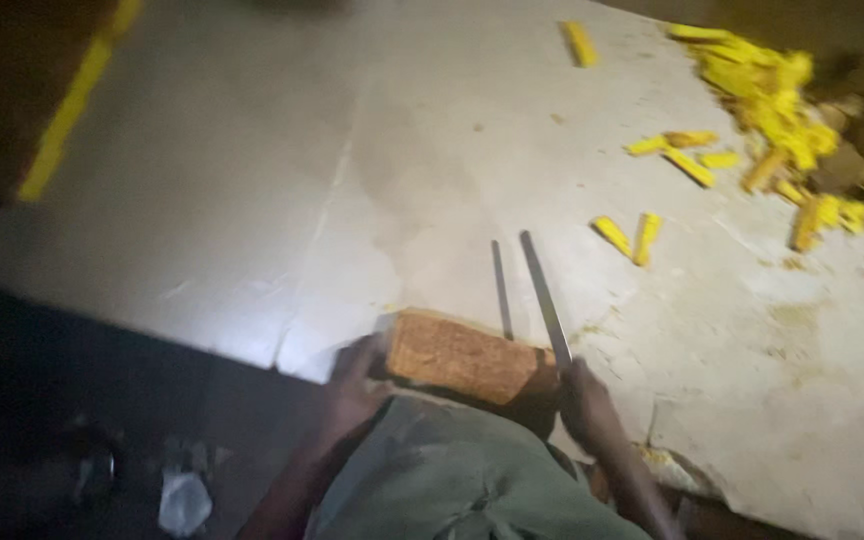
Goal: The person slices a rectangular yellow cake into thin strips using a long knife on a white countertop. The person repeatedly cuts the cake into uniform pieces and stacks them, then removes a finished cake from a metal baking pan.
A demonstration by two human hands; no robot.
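While the orange-brown block is lying just below the centre of the frame, at the near edge of the pale slab floor, the left hand is pressing against its left end, fingers wrapped onto it and close together as far as the blur shows. At the block's right end, the right hand is closing around the handle of a long flat blade, which is slanting up and slightly left from the fist; its thin shadow is running beside it on the left. Both forearms are reaching up from the bottom of the frame, either side of a grey-green garment on the person's lap.

Toward the upper right of the frame, yellow sticks are lying scattered: two crossing near each other right of the blade, about three more above them, one alone at the top, and a heap too blurred to count. A yellow stripe is running along the upper left.
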